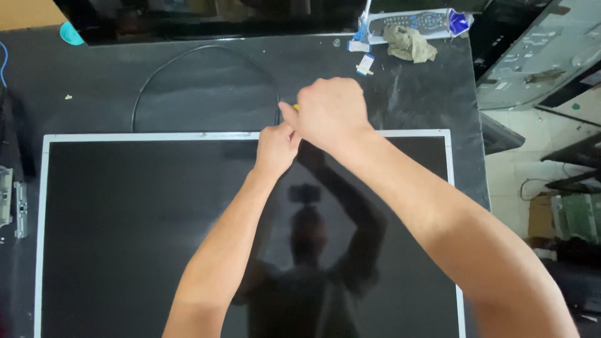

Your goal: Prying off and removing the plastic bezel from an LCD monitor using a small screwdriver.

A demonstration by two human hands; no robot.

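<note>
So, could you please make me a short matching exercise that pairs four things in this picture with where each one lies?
Things:
1. remote control
2. crumpled rag
3. black cable
4. display panel

Places:
A. lying flat, filling the near part of the table
B. looped on the table just beyond the panel's far edge
C. at the table's far right edge
D. just in front of the remote

Pairs: 1-C, 2-D, 3-B, 4-A

Both hands, left hand and right hand, meet at the panel's far edge.
</note>
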